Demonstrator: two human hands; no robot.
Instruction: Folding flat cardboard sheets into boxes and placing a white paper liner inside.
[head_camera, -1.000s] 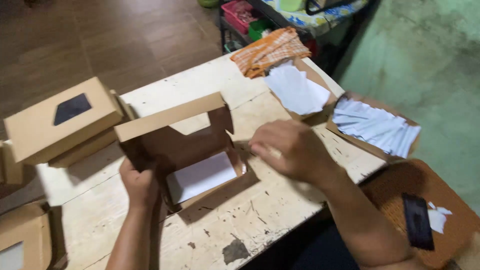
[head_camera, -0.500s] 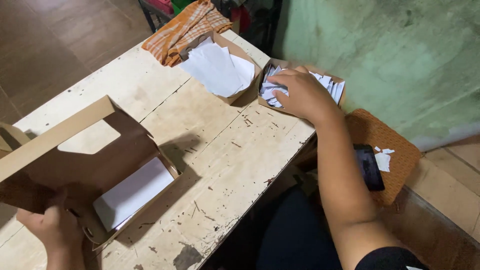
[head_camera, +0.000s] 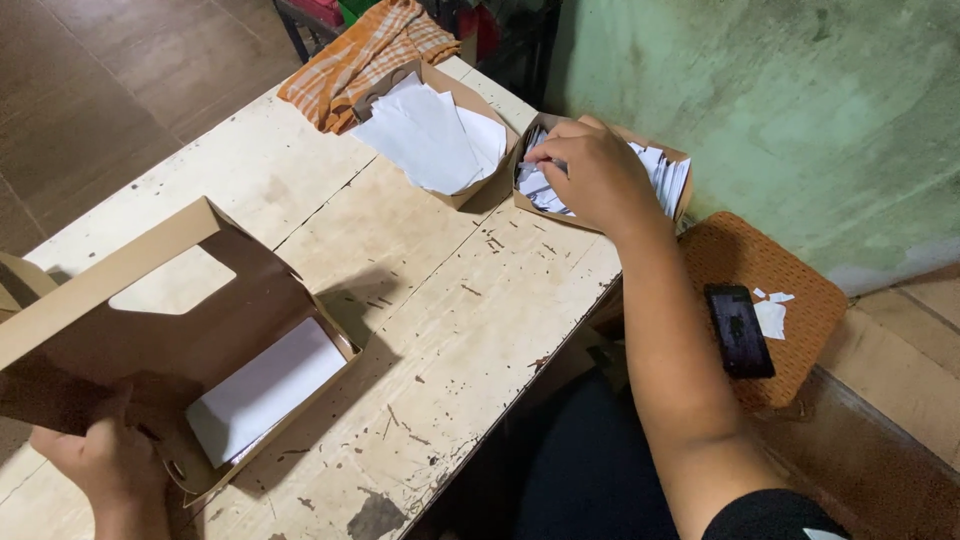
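Observation:
My left hand (head_camera: 105, 465) grips the near corner of an open brown cardboard box (head_camera: 150, 340) with a window cut in its raised lid and a white sheet (head_camera: 265, 385) lying in its bottom. My right hand (head_camera: 590, 175) reaches into a small cardboard tray of white paper slips (head_camera: 660, 170) at the table's far right corner, fingers pinching among the slips. Whether a slip is caught between the fingers cannot be seen.
A second tray of larger white sheets (head_camera: 430, 135) sits left of the slips, with an orange checked cloth (head_camera: 365, 55) behind it. The worn white wooden table (head_camera: 430, 300) ends near my lap. A woven stool (head_camera: 770, 300) on the right carries a dark phone (head_camera: 738, 330).
My right hand left the open box, swung right to the tray of slips and now digs among them. The view turned right, so the box sits at the left edge.

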